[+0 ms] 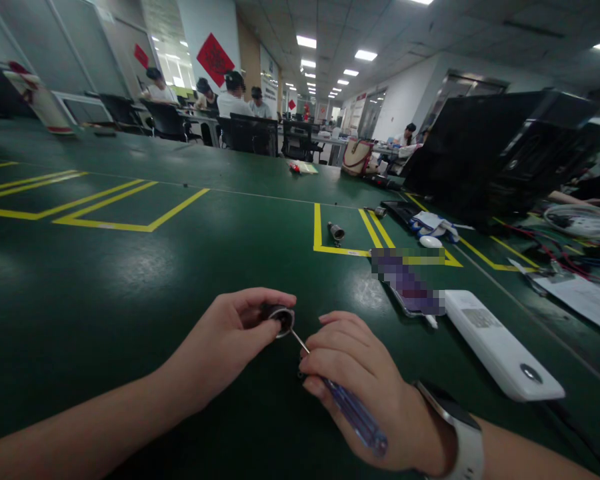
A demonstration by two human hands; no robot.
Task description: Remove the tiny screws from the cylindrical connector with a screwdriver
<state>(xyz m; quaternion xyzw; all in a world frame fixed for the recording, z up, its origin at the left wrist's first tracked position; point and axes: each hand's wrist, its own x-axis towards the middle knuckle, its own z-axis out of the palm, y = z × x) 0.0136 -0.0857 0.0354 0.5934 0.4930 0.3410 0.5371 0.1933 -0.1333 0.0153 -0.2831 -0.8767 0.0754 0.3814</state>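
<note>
Between the thumb and fingers of my left hand (230,333) is a small round metal connector shell (283,321), its open end turned toward the right. My right hand (350,367) grips a screwdriver (355,413) with a clear bluish handle. The thin shaft points up and left, and its tip meets the rim of the shell; whether it sits on a screw is too small to tell. Small dark parts (301,375) show beside my right fingertips, partly hidden. A similar metal connector (336,231) lies farther off inside a yellow taped box.
To the right are a phone (405,283), a white power bank (500,343), a white mouse (431,242), gloves (435,225) and a clipboard (580,300). Black equipment (500,147) stands behind them. A bag (357,157) sits at the far edge. Several people sit beyond.
</note>
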